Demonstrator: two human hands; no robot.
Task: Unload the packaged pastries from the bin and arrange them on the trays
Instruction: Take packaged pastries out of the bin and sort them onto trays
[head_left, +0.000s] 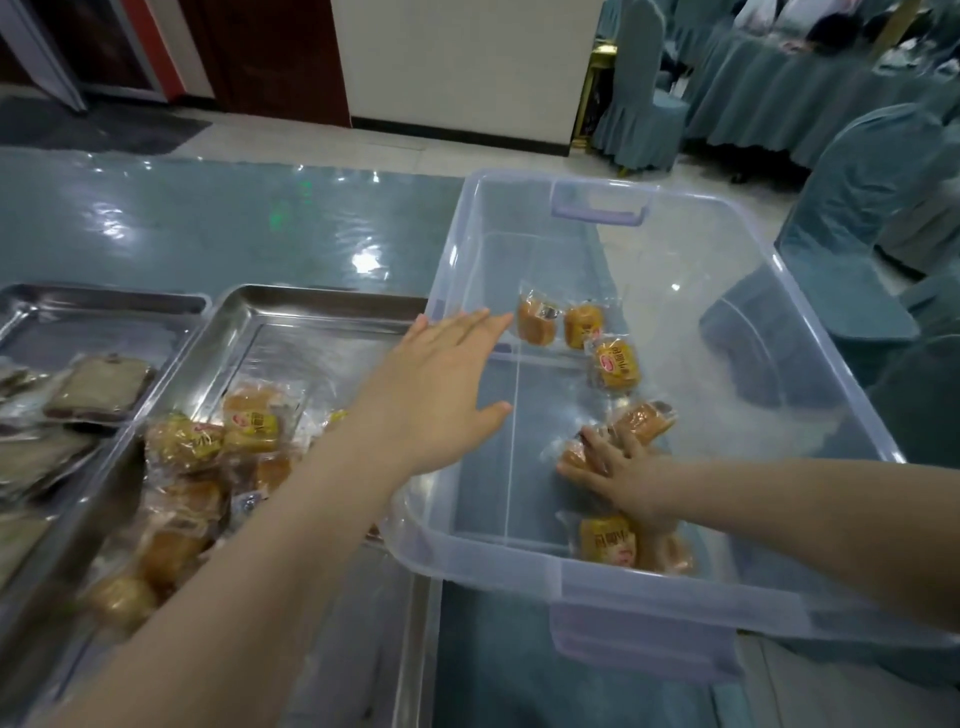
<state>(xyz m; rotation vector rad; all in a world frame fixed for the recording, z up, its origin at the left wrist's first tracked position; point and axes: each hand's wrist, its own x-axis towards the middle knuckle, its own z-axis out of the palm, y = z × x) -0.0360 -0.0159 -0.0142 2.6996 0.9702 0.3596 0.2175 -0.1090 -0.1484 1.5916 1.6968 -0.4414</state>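
Note:
A clear plastic bin (737, 291) with lilac handles stands at the right of the table and holds several packaged golden pastries. My right hand (621, 475) is down inside it, fingers spread over a wrapped pastry (574, 454); another pastry (644, 421) lies just beyond the fingertips. My left hand (441, 384) stretches flat over the bin's left rim, holding nothing. Three pastries (615, 364) lie further in, and two more (610, 540) sit by the near wall. The steel tray (322, 312) to the left carries a heap of the same pastries (208, 447).
A second steel tray (104, 317) at far left holds dark flat packets (98, 387). The table has a shiny teal cover (208, 218). Teal-covered chairs (872, 171) stand to the right, and a covered banquet table is behind them.

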